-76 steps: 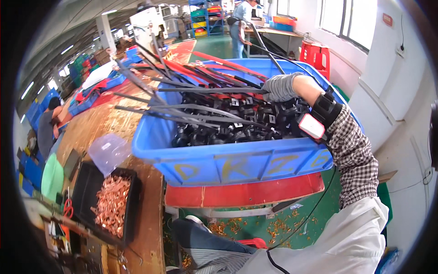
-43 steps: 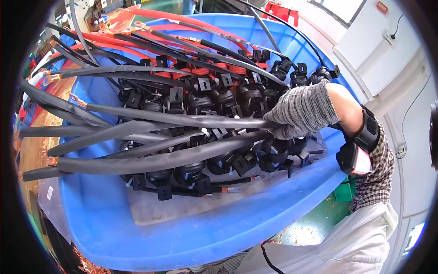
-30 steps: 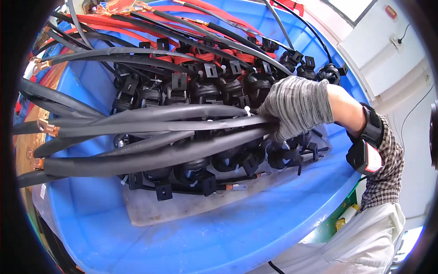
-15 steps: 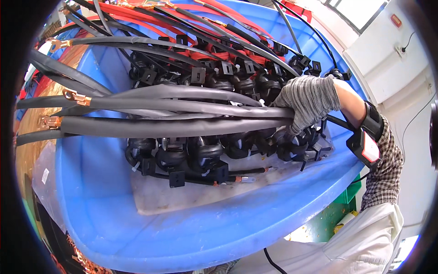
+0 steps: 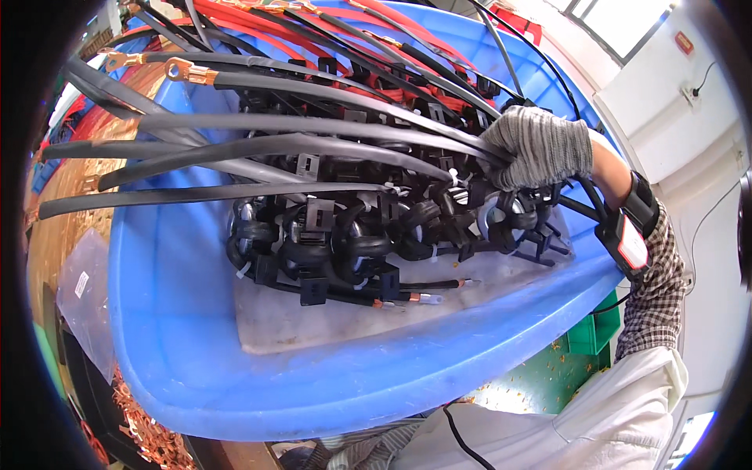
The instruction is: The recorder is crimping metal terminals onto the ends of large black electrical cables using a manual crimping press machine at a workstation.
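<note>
Of the two hands, the right hand (image 5: 540, 149), in a grey knitted glove, was closed around dark grey cables (image 5: 313, 124) near the right side of a blue tub (image 5: 352, 384). The left hand was out of view, so its state could not be told. The gripped cables stretched leftward from the fist, above the tub's contents; the upper one ended in a copper lug (image 5: 196, 74) with a round hole. Other dark cables ran roughly the same way below them, some reaching past the tub's left rim over a wooden surface (image 5: 78, 227).

Beneath the cables, black coiled parts (image 5: 364, 243) sat in rows inside the tub, the nearest on a greyish sheet (image 5: 290, 329). Red cables (image 5: 251, 30) lay toward the far side. A clear plastic bag (image 5: 86, 290) lay just outside the tub at the left, with copper pieces (image 5: 149, 427) below it. A black wrist device (image 5: 633, 244) showed by the checked sleeve (image 5: 654, 317), and a green bin (image 5: 593, 333) stood beyond the tub's near-right edge.
</note>
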Motion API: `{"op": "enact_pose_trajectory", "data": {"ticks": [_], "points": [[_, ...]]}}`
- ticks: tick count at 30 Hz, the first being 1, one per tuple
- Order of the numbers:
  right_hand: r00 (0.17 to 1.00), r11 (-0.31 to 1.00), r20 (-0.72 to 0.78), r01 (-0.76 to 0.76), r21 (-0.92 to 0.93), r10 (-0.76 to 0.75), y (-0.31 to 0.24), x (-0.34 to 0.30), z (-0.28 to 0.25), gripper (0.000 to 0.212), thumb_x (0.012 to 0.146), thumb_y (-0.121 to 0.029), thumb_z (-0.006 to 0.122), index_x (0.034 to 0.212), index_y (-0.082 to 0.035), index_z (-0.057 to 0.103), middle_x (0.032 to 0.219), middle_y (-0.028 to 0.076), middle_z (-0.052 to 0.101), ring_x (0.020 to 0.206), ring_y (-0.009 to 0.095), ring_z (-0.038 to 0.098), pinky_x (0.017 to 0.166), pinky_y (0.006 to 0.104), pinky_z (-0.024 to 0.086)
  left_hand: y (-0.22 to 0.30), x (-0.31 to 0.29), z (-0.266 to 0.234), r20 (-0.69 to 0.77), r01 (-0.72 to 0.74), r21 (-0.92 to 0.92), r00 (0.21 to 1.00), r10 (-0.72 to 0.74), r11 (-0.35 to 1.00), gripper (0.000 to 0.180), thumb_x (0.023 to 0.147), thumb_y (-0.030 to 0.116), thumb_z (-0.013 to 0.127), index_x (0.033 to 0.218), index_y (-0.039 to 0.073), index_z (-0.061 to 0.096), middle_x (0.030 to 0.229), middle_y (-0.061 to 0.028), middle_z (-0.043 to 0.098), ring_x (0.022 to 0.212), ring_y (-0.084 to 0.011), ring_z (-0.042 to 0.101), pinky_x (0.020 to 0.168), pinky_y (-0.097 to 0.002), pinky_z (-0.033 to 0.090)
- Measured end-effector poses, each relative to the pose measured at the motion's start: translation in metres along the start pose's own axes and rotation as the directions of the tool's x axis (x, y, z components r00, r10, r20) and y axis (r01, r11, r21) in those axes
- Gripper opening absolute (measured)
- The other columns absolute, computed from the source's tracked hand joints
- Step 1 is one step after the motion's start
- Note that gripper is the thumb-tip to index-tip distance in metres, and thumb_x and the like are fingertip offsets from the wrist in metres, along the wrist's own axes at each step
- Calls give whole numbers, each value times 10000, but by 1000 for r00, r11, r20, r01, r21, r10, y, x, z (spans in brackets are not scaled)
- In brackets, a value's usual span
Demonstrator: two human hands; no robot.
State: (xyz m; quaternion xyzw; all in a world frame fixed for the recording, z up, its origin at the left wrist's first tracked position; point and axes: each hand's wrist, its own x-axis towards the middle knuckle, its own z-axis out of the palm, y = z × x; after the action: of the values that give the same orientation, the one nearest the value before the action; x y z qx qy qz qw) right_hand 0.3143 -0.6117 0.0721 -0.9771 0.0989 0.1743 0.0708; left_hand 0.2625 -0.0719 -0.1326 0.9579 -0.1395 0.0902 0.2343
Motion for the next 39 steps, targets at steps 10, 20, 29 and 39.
{"op": "enact_pose_trajectory", "data": {"ticks": [10, 20, 29, 39], "points": [[994, 995, -40, 98, -34, -99, 1, 11, 8, 281, 698, -259, 675, 887, -53, 645, 704, 120, 619, 669, 243, 602, 633, 332, 470, -3, -13, -6, -29, 13, 21, 1000, -13, 1000, 358, 687, 364, 653, 906, 92, 577, 965, -130, 560, 879, -299, 549, 719, -420, 425], [974, 916, -171, 203, 345, -151, 5, 9, 8, 431, 712, -252, 715, 1072, -44, 602, 858, 82, 649, 781, 180, 607, 727, 305, 484, -3, -26, -11, -55, 29, 45, 998, -27, 999, 341, 669, 362, 666, 874, 100, 589, 941, -127, 565, 861, -297, 551, 699, -421, 428], [997, 999, 59, 47, -18, -45, 5, 0, -2, 542, 629, -338, 762, 1074, -77, 594, 857, 81, 629, 796, 205, 602, 734, 318, 473, 1, -40, -14, -110, 44, 67, 993, -36, 997, 325, 652, 359, 677, 845, 108, 601, 918, -124, 570, 844, -295, 553, 681, -421, 430], [785, 783, -169, 615, 94, -596, -42, 8, -6, 197, 758, -197, 635, 807, -11, 596, 693, 67, 542, 643, 155, 505, 597, 315, 420, 4, -149, -86, -273, 147, 196, 958, -90, 970, 308, 634, 356, 690, 812, 117, 614, 894, -121, 575, 826, -292, 556, 661, -422, 433]]}}
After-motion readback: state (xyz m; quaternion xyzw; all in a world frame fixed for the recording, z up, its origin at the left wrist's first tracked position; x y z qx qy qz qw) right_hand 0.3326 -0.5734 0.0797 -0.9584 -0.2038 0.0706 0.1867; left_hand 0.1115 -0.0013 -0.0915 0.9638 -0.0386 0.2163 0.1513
